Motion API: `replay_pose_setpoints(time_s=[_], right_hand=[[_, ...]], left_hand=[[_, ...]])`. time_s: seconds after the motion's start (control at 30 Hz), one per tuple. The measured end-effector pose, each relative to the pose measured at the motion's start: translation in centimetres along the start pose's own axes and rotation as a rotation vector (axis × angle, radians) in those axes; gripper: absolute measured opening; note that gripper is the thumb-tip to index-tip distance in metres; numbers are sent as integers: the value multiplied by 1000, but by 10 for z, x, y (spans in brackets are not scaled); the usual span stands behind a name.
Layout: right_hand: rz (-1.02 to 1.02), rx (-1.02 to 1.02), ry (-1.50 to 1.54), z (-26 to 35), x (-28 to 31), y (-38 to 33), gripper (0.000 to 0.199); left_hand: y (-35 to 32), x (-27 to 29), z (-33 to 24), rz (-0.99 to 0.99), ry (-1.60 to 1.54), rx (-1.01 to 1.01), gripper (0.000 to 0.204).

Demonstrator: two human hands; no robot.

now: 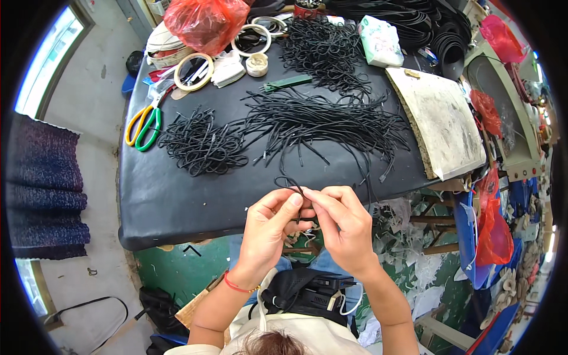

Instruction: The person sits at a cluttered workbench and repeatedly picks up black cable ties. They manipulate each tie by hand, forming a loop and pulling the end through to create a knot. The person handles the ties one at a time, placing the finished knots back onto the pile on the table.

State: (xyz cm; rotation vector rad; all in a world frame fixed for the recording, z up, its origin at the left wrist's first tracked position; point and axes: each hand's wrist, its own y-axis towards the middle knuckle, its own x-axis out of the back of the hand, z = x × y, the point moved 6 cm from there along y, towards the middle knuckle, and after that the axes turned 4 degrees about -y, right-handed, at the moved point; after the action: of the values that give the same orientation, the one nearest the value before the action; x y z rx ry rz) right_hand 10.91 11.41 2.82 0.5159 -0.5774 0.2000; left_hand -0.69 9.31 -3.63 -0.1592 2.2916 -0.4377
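My left hand (270,223) and my right hand (342,223) meet just off the table's near edge, fingertips close together. Between them runs a thin black cord (286,180), pinched by thumb and fingers of both hands, with a small loop rising above the fingertips. The cord's exact end is hidden by my fingers. Beyond my hands lies a long bundle of straight black cords (319,121), some tips pointing toward me. To its left is a looped heap of black cords (204,145), and farther back a larger tangled pile of cords (322,50).
Yellow-and-green-handled scissors (148,127) lie at the table's left. Behind them are tape rings (194,72), a small round tub (257,65) and a red plastic bag (204,21). A green strip (288,82) sits mid-table. At right are a stained board (441,121) and a white-green package (380,42).
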Motion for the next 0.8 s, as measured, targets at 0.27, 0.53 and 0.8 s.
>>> replay_pose_setpoints(time_s=[0.27,0.53,0.8], right_hand=[[-33,6,19,-2,1,-7,26],[-61,244,-265,2,11,-11,22],[-120,242,-245,1,4,-15,22]], left_hand=[[-3,-2,-6,-15,9,-125,12],[-3,4,3,103,62,185,11],[-7,-2,3,184,232,77,13]])
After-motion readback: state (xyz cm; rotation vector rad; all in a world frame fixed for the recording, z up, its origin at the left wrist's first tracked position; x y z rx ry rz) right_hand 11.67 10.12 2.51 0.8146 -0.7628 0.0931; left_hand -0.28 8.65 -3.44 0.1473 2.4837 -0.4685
